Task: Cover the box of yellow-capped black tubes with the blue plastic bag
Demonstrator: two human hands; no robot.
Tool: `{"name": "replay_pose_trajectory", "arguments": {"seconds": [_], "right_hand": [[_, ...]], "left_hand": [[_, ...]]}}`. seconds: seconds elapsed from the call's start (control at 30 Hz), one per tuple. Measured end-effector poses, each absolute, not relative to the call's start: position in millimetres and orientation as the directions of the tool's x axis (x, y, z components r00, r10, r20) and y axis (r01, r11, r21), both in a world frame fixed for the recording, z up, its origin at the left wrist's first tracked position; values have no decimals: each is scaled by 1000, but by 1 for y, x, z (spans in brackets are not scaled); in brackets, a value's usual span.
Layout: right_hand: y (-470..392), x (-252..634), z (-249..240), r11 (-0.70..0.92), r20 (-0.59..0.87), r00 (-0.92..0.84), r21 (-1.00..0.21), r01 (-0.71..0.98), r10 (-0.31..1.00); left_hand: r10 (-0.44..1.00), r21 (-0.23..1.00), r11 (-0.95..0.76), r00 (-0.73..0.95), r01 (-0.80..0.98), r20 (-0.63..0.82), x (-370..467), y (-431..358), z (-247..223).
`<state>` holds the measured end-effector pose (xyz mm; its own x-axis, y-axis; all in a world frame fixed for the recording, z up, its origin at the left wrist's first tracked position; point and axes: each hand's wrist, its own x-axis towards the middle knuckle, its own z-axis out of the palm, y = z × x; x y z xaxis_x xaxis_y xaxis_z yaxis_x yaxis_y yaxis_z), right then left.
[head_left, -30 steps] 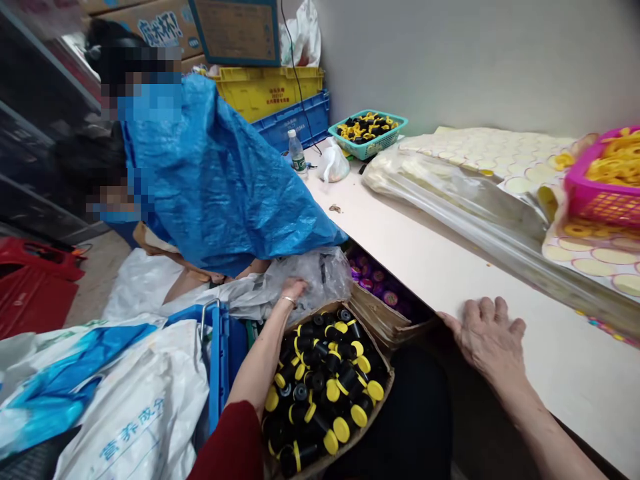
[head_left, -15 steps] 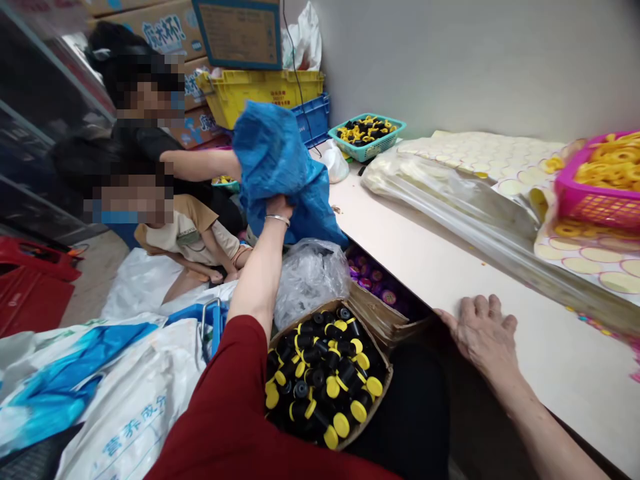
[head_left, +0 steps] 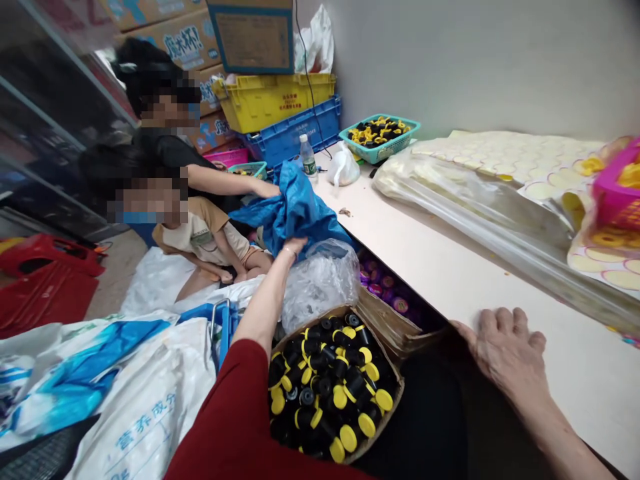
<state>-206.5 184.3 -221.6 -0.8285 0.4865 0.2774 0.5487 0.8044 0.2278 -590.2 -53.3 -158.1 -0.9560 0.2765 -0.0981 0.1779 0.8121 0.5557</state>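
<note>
My left hand (head_left: 294, 247) reaches forward and grips the lower edge of a crumpled blue plastic bag (head_left: 295, 213). A seated person's hand (head_left: 265, 189) holds the same bag from the far side. My right hand (head_left: 505, 347) lies flat, fingers spread, on the front edge of the white table (head_left: 425, 260). Below my left arm sits a cardboard box (head_left: 380, 427) full of black and yellow caps (head_left: 330, 387). A clear plastic bag (head_left: 323, 283) rests just behind that box.
Two people sit on the floor at the left. A teal basket (head_left: 380, 133) of caps, a water bottle (head_left: 309, 155), yellow and blue crates (head_left: 280, 113) stand at the back. Sticker sheets (head_left: 500, 167) and a pink basket (head_left: 617, 193) lie on the right. White sacks (head_left: 130, 400) fill the lower left.
The blue bag, spread wide a second ago, has been bunched up and lowered. My left hand rose from the clear bag, took the blue bag, then came down with it. My right hand stayed put.
</note>
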Motion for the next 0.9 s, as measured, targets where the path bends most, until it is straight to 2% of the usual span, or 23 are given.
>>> {"name": "replay_pose_trajectory", "arguments": {"seconds": [0.07,0.13,0.3,0.4,0.5,0.63,0.73,0.83,0.9], "right_hand": [[183,-208,-220,801,279,-828,236,550,486],[181,-209,-218,799,282,-827,239,551,486],[183,-210,-219,807,266,-830,221,548,491],[185,-209,-221,807,246,-834,227,545,494],[185,-209,-222,801,250,-831,235,550,497],[182,-209,-219,797,257,-825,231,558,504],[180,-209,-215,800,240,-824,213,561,513],[180,-206,-214,811,210,-829,187,554,518],[180,-204,-216,814,200,-826,164,558,526]], "left_hand": [[252,467,874,-947,134,-200,-566,-55,-176],[258,409,901,-936,143,-239,-539,-51,-190],[451,400,853,-860,336,-239,-479,-26,-198],[604,413,765,-774,495,-191,-455,-7,-194],[691,394,688,-716,609,-101,-440,5,-192],[738,251,654,-675,713,-6,-435,8,-188],[656,110,736,-744,668,129,-444,-2,-178],[405,12,904,-863,428,301,-470,-21,-167],[294,9,951,-917,308,269,-492,-39,-167]]}}
